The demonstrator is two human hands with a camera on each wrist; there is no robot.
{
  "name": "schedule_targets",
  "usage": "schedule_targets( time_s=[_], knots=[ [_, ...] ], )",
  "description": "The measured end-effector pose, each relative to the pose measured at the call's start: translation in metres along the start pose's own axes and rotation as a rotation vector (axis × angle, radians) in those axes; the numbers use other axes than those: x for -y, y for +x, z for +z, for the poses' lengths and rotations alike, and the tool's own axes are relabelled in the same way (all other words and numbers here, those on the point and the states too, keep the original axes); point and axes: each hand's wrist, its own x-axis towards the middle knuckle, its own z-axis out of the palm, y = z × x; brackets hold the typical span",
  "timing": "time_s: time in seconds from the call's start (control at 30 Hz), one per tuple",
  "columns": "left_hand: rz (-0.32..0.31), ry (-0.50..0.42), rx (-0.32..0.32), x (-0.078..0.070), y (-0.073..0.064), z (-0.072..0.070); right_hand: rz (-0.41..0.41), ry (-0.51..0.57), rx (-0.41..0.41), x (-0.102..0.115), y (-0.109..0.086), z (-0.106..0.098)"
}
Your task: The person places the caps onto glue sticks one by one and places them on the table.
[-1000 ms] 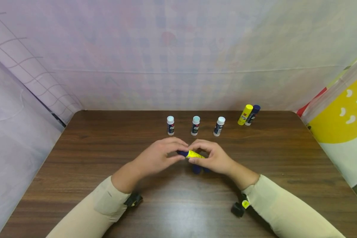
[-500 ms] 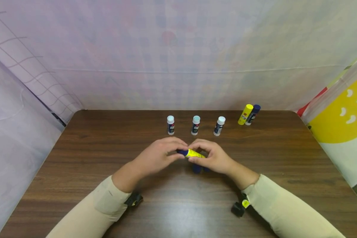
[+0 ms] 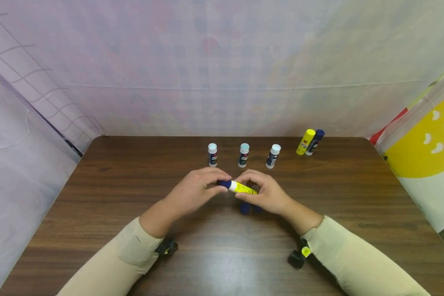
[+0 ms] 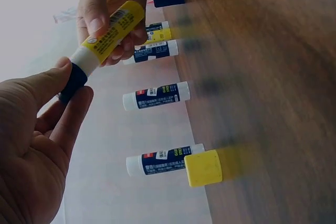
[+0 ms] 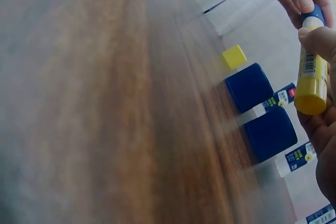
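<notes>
My left hand (image 3: 193,191) pinches the dark blue cap (image 4: 73,83) of a yellow glue stick (image 3: 243,188) between thumb and fingers. The stick's yellow body lies in the grip of my right hand (image 3: 264,191). Between cap and body a white collar (image 4: 84,60) shows, with the cap still in line over its end. Both hands hold the stick tilted above the table. Below the right hand two loose blue caps stand on the table, one nearer (image 5: 270,134), one farther (image 5: 249,87). A yellow cap (image 4: 203,168) also stands there, hidden behind the left hand in the head view.
Three uncapped navy glue sticks stand in a row beyond the hands: left (image 3: 212,155), middle (image 3: 243,156), right (image 3: 272,157). At the back right, a yellow glue stick (image 3: 305,142) stands beside a navy-capped one (image 3: 315,142). A pale curtain (image 3: 222,74) hangs behind the table (image 3: 114,181).
The left hand has shifted slightly away from the right hand, taking the blue cap along. The glue stick's white collar is now exposed between cap and yellow body.
</notes>
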Motion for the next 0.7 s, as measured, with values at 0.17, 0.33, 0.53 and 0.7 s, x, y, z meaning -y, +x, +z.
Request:
schedule_targets(
  time_s=[0.17,0.33,0.53,0.7],
  knots=[
    [-0.039,-0.013,-0.027,0.0,0.002,-0.002,0.017,-0.007,-0.044,-0.005,-0.001,-0.002],
    [-0.037,-0.01,-0.041,0.0,0.003,-0.002,0.08,0.002,-0.096,-0.011,0.0,-0.004],
    [-0.014,0.008,-0.049,0.003,0.002,0.0,0.185,0.036,-0.143,-0.013,0.002,-0.004],
    [-0.006,0.007,-0.025,0.003,0.001,0.001,0.232,0.099,-0.148,-0.014,0.003,-0.004]
  ],
)
